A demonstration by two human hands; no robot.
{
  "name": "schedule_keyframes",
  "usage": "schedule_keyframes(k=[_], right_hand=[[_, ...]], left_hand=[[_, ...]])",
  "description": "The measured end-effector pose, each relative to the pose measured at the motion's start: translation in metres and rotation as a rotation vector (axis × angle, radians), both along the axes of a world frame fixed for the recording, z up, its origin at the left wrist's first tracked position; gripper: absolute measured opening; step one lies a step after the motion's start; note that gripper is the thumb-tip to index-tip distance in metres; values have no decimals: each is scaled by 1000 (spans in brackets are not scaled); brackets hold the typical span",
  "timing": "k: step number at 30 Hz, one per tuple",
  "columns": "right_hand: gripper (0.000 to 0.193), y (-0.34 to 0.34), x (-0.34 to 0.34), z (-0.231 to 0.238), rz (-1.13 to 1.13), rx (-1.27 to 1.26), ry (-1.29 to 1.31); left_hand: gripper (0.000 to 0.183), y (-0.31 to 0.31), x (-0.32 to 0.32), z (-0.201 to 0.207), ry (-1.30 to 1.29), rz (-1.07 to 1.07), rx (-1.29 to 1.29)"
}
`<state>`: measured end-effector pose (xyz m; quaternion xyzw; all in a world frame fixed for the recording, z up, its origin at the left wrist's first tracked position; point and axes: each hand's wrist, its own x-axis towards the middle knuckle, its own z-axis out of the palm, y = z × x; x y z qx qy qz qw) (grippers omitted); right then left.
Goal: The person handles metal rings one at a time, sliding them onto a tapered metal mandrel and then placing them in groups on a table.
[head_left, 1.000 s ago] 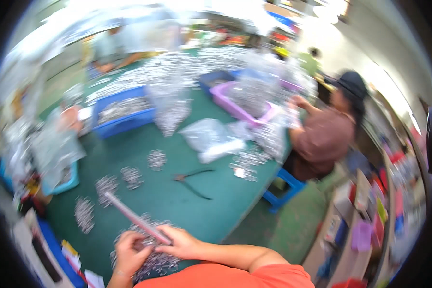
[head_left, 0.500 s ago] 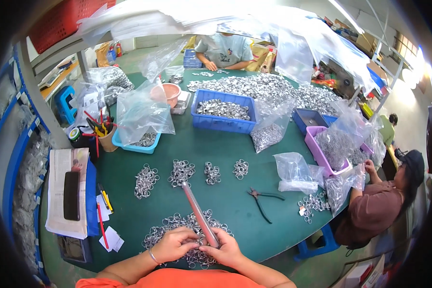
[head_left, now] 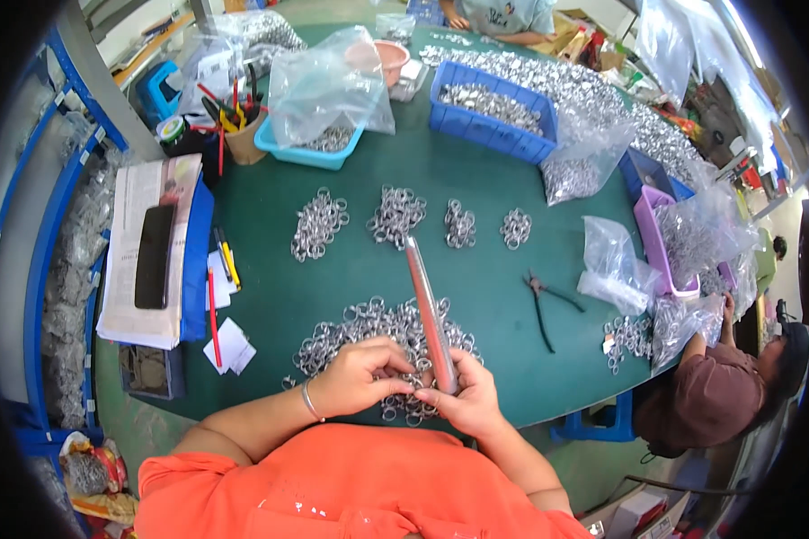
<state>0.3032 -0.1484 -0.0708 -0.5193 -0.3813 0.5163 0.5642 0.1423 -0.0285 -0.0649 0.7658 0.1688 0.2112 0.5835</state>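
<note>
My right hand (head_left: 467, 395) grips the lower end of a long tapered ring sizing stick (head_left: 430, 314), reddish with a grey edge, its thin tip pointing away from me. Close beside it, my left hand (head_left: 361, 377) has its thumb and fingers curled together near the stick's base; whatever they pinch is too small to make out. Beneath both hands lies a large heap of silver-coloured metal rings (head_left: 351, 328). Farther off, smaller ring piles stand in a row: one at the left (head_left: 319, 225), a bigger pile (head_left: 397, 216) by the stick's tip, and two little ones (head_left: 459, 225) rightward.
Open pliers (head_left: 541, 305) lie right of the heap. A blue bin (head_left: 490, 135), a light-blue tray (head_left: 310, 157) and plastic bags (head_left: 589, 162) stand farther back. At left are newspapers with a phone (head_left: 155, 256). One co-worker (head_left: 706, 386) handles a bag at right; another sits across.
My view has tilted downward, so the table and its piles appear higher and more of my orange shirt shows. Both hands stay close together, the stick still in the right one.
</note>
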Motion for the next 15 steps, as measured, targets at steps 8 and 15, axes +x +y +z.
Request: schedule_keyframes(k=[8, 15], right_hand=[[49, -10, 1, 9, 35, -73, 292], [48, -6, 0, 8, -79, -92, 227]], left_hand=[[11, -4, -7, -9, 0, -159, -950], [12, -5, -11, -8, -145, -71, -684]])
